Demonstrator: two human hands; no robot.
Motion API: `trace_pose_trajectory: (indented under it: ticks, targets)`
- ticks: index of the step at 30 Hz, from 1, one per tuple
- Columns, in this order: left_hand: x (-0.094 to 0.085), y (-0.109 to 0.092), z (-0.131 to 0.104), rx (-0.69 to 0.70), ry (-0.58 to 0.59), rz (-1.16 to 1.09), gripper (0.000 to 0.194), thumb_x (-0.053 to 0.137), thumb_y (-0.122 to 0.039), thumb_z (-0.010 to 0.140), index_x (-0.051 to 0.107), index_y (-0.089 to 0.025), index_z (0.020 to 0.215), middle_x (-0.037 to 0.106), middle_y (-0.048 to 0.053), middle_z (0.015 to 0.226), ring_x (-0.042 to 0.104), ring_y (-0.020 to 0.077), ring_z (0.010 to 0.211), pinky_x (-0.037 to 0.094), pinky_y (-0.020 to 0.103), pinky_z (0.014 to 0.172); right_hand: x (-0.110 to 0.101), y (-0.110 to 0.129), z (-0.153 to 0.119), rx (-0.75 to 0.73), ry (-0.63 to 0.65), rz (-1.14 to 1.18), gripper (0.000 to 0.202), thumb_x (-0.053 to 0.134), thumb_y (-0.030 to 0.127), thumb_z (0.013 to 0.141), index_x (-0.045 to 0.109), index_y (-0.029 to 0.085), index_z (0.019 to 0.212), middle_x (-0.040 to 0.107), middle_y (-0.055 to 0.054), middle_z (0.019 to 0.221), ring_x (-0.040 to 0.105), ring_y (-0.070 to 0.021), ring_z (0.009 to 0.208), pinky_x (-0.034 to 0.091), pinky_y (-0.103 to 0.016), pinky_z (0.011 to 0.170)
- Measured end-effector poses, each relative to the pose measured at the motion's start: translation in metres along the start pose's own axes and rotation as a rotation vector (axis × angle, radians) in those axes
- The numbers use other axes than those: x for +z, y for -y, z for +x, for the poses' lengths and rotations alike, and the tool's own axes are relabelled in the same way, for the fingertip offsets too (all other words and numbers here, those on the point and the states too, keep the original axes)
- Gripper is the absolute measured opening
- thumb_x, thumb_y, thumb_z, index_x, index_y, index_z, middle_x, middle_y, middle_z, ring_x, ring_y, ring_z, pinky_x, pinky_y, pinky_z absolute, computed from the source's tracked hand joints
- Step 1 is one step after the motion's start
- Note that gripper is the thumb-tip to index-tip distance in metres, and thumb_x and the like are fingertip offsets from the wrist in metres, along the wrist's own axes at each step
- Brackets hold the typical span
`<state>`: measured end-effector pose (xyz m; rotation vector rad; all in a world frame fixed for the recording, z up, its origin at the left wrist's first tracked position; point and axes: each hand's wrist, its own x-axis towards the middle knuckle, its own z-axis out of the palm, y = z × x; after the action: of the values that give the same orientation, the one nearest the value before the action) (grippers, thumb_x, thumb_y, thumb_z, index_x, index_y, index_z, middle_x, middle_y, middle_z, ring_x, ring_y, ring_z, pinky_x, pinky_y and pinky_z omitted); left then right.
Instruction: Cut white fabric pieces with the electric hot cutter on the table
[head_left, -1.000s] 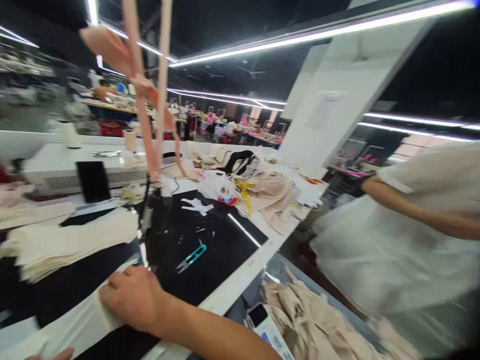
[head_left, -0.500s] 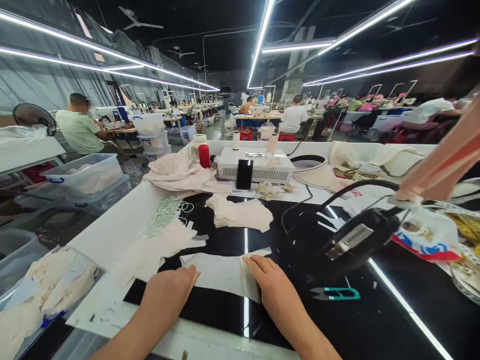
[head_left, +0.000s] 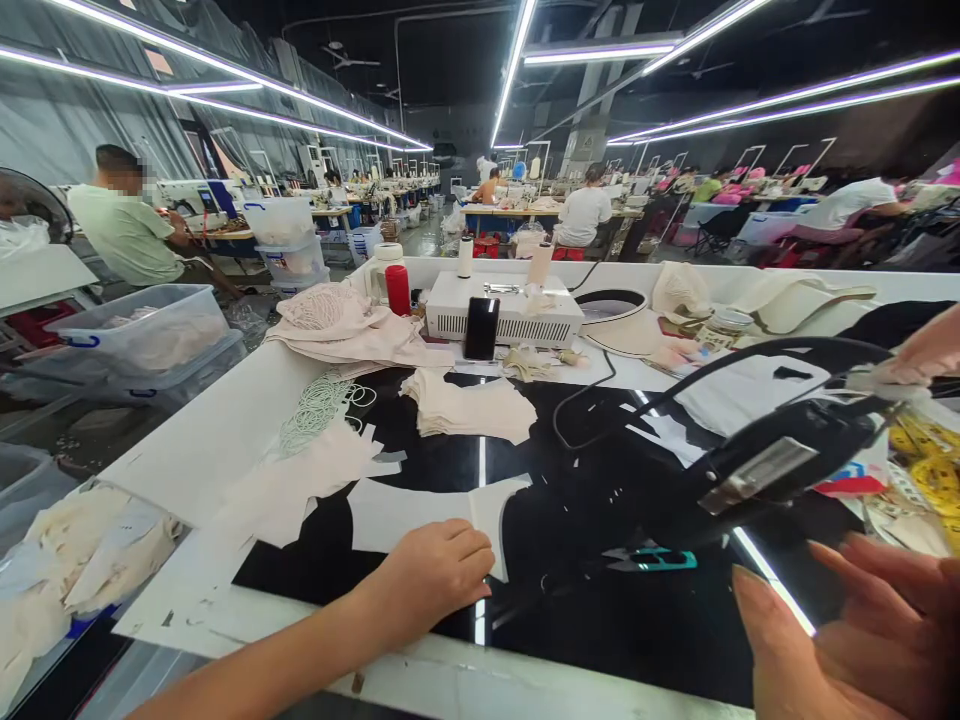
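A pale, curved fabric piece [head_left: 405,510] lies on the black board [head_left: 570,620], with a seam or fold line near its right end. My left hand [head_left: 446,565] presses on its lower right part, fingers together and bent, the tips hidden or touching the cloth. Off to the lower right, my right hand [head_left: 855,630] is raised above the board with fingers apart and nothing in it. Above that hand is a black iron-like tool [head_left: 780,470] with a curved handle, slightly blurred. Teal thread snips [head_left: 660,558] lie between the two hands.
Behind the fabric piece sit a stack of cream cut pieces [head_left: 469,405], a phone [head_left: 481,328] and a white vented box [head_left: 506,315]. Pale green cord [head_left: 319,415] and more cloth [head_left: 300,475] lie left. A black cable [head_left: 570,400] crosses the board. Other people work farther off.
My right hand has let go of the fabric piece and moved right, opening. My left hand has slid right along the cloth. The iron-like tool has shifted right.
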<state>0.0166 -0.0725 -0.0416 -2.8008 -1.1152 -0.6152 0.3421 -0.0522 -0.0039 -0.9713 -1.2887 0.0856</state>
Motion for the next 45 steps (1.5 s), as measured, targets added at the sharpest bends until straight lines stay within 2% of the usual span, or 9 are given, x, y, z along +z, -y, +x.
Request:
trace_pose_trajectory:
  ticks: [1,5,8,10,15,19,23,31,45]
  targets:
    - [0.002,0.000,0.002,0.011,-0.008,-0.005,0.014,0.070,-0.021,0.107,0.058,-0.019,0.100,0.073,0.004,0.102,0.072,0.0209,0.093,0.061,0.032,0.084,0.007,0.001,0.005,0.016,-0.029,0.065,0.099,0.104,0.027,0.067,0.062,0.047,0.154,0.064,-0.008,0.139,0.063,-0.0408,0.133,0.052,-0.063,0.111]
    - [0.010,0.002,0.006,0.021,-0.029,-0.009,0.014,0.066,-0.021,0.109,0.060,-0.019,0.096,0.074,0.004,0.097,0.072,0.0204,0.089,0.062,0.032,0.083,0.037,0.014,0.020,0.206,0.109,0.154,0.098,0.096,0.048,0.080,0.046,0.052,0.163,0.053,-0.006,0.163,0.049,-0.0398,0.154,0.045,-0.065,0.122]
    - [0.014,0.002,0.008,0.020,-0.037,-0.025,0.018,0.062,-0.016,0.109,0.061,-0.018,0.092,0.073,0.003,0.093,0.072,0.0184,0.086,0.062,0.030,0.085,0.050,0.019,0.027,0.292,0.160,0.210,0.095,0.095,0.049,0.081,0.048,0.043,0.163,0.065,-0.010,0.150,0.066,-0.0363,0.137,0.057,-0.056,0.112]
    - [0.014,0.002,0.009,-0.001,-0.049,-0.083,0.019,0.060,-0.015,0.110,0.064,-0.018,0.091,0.074,0.003,0.093,0.071,0.0184,0.087,0.061,0.030,0.086,0.057,0.020,0.029,0.322,0.162,0.231,0.082,0.094,0.046,0.082,0.056,0.037,0.155,0.075,-0.009,0.132,0.077,-0.0316,0.115,0.064,-0.049,0.099]
    - [0.013,0.000,0.010,-0.113,-0.061,-0.279,0.016,0.062,-0.012,0.108,0.069,-0.018,0.094,0.078,0.002,0.099,0.072,0.0195,0.093,0.059,0.031,0.089,0.074,0.029,0.031,0.337,0.229,0.294,0.036,0.090,0.037,0.086,0.068,0.028,0.113,0.079,-0.002,0.106,0.078,-0.0200,0.083,0.065,-0.034,0.076]
    - [0.013,-0.005,0.013,-0.191,-0.052,-0.350,0.014,0.066,-0.011,0.106,0.070,-0.019,0.095,0.079,0.000,0.097,0.074,0.0183,0.093,0.058,0.030,0.091,0.084,0.040,0.023,0.317,0.322,0.425,0.045,0.091,0.033,0.085,0.064,0.028,0.121,0.076,0.000,0.097,0.075,-0.0176,0.072,0.065,-0.032,0.068]
    - [0.012,-0.009,0.013,-0.231,-0.049,-0.419,0.014,0.067,-0.012,0.105,0.071,-0.019,0.095,0.081,0.000,0.099,0.074,0.0179,0.094,0.057,0.030,0.093,0.089,0.048,0.002,0.330,0.387,0.592,0.053,0.084,0.044,0.094,0.058,0.028,0.137,0.070,0.001,0.087,0.070,-0.0171,0.061,0.061,-0.032,0.055]
    - [0.016,-0.011,0.012,-0.238,-0.125,-0.523,0.013,0.069,-0.012,0.104,0.074,-0.019,0.095,0.081,0.001,0.102,0.074,0.0192,0.096,0.055,0.030,0.095,0.102,0.060,-0.026,0.349,0.293,0.801,0.052,0.082,0.048,0.096,0.059,0.029,0.138,0.066,0.002,0.083,0.062,-0.0159,0.056,0.058,-0.031,0.049]
    - [0.017,-0.012,0.013,-0.224,-0.141,-0.542,0.013,0.075,-0.007,0.100,0.072,-0.017,0.092,0.080,0.001,0.100,0.073,0.0186,0.095,0.053,0.028,0.093,0.107,0.057,-0.035,0.336,0.278,0.822,0.049,0.083,0.042,0.097,0.063,0.031,0.140,0.069,0.001,0.088,0.065,-0.0151,0.062,0.060,-0.032,0.055]
